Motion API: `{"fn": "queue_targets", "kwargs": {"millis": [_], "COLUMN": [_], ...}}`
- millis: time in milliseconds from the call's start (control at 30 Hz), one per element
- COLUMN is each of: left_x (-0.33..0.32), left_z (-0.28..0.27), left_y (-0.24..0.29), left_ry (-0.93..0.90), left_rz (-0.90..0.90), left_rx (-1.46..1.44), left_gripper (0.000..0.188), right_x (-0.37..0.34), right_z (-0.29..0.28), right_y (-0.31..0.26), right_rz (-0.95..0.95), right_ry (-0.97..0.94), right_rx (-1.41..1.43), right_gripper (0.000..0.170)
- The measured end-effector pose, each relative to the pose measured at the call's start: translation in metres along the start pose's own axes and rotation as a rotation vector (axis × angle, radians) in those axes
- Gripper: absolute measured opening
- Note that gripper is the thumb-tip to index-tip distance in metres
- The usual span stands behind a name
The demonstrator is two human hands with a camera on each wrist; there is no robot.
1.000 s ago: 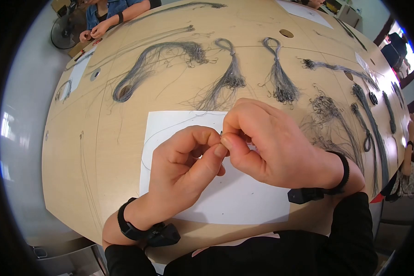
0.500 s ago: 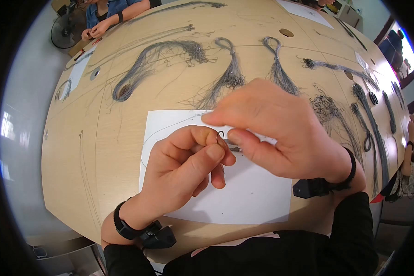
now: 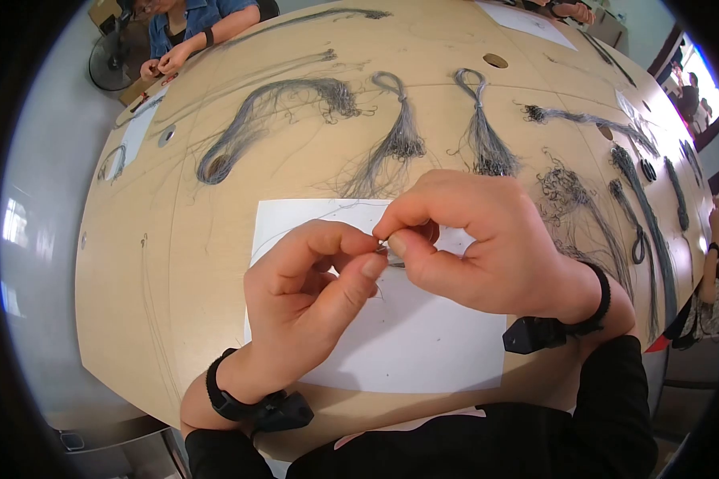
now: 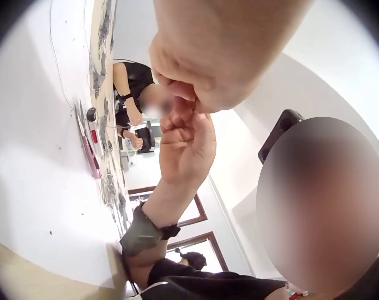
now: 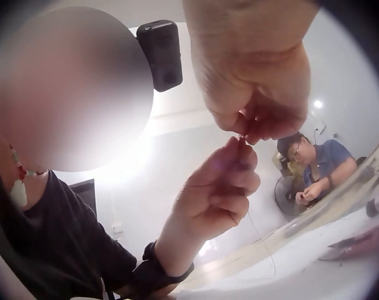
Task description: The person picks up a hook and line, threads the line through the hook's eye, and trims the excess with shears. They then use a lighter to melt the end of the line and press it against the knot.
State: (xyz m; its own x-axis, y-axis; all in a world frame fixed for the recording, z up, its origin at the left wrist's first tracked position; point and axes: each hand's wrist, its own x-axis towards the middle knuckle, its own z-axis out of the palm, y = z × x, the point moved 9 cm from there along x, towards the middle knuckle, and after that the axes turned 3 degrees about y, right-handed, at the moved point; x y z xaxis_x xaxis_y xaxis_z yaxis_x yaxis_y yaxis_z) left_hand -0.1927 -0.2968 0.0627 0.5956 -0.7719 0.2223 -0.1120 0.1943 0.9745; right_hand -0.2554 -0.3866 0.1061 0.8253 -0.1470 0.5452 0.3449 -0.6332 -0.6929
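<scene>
Pinched narrowly by our left hand (image 3: pixel 302 297) and right hand (image 3: pixel 487 243), the tiny hook (image 3: pixel 382 245) lies between their fingertips, neither nearer, above white paper (image 3: pixel 431 351); its long axis we cannot tell.

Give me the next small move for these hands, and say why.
Probably ease the right hand slightly back while the left hand pinches firmly: their fingertips meet over a tiny piece above the white paper and hide most of it, so it needs checking.
</scene>
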Motion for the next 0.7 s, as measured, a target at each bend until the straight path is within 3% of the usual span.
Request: {"fn": "queue_targets", "kwargs": {"millis": [167,400,500,567,700], "left_x": [0.002,0.001,0.002,0.002,0.003], "left_z": [-0.005,-0.005,-0.006,-0.009,-0.009], "left_y": [0.013,0.015,0.01,0.003,0.002], "left_ry": [0.06,0.036,0.043,0.075,0.062], "left_rz": [0.193,0.227,0.148,0.049,0.056], "left_rx": [0.248,0.31,0.216,0.049,0.047], "left_gripper": [0.01,0.009,0.007,0.006,0.005], "right_x": [0.0,-0.001,0.0,0.001,0.001], "right_z": [0.001,0.003,0.007,-0.002,-0.003], "right_y": [0.007,0.011,0.009,-0.01,-0.023], "right_rz": [0.08,0.14,0.114,-0.13,-0.291], "right_ry": [-0.021,-0.018,-0.066,0.078,0.089], "right_rx": [0.045,0.166,0.121,-0.006,-0.157], "right_gripper": [0.011,0.01,0.012,0.017,0.024]}}
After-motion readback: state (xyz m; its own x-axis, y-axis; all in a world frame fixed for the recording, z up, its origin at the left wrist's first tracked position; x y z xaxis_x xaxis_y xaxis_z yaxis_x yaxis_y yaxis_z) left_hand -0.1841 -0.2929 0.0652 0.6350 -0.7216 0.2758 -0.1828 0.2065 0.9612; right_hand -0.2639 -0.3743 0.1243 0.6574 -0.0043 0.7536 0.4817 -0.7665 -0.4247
